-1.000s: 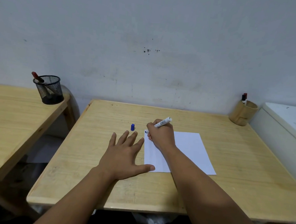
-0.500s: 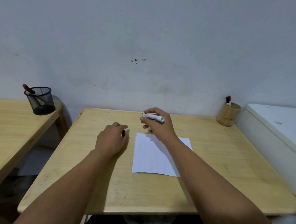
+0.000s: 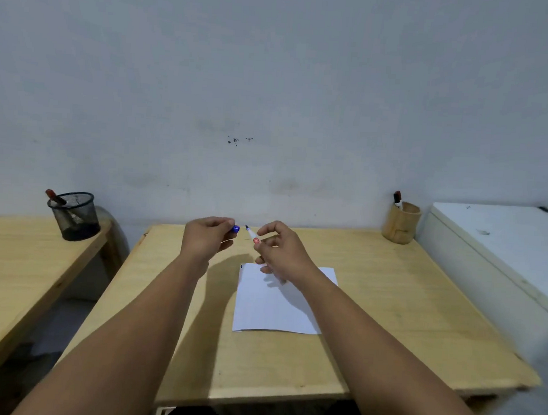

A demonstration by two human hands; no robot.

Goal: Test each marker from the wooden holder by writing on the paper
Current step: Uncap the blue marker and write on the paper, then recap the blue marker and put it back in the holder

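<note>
My left hand [image 3: 208, 240] is raised above the desk and pinches a small blue cap [image 3: 235, 228]. Just to its right, my right hand [image 3: 279, 249] holds a white marker [image 3: 252, 234] with its bare tip pointing left toward the cap; a small gap separates tip and cap. A white sheet of paper [image 3: 270, 306] lies flat on the wooden desk [image 3: 388, 310] under my right wrist, with a tiny blue mark at its top left corner. The wooden holder [image 3: 400, 222] stands at the desk's far right corner with two markers [image 3: 397, 199] sticking out.
A black mesh cup [image 3: 75, 216] with a red-capped marker stands on a second wooden desk [image 3: 12, 262] at the left, across a gap. A white cabinet [image 3: 504, 253] butts against the desk's right side. A grey wall rises behind.
My left hand picked the blue cap up off the desk and lifted it. My right hand raised the marker off the paper and turned its tip toward the cap.
</note>
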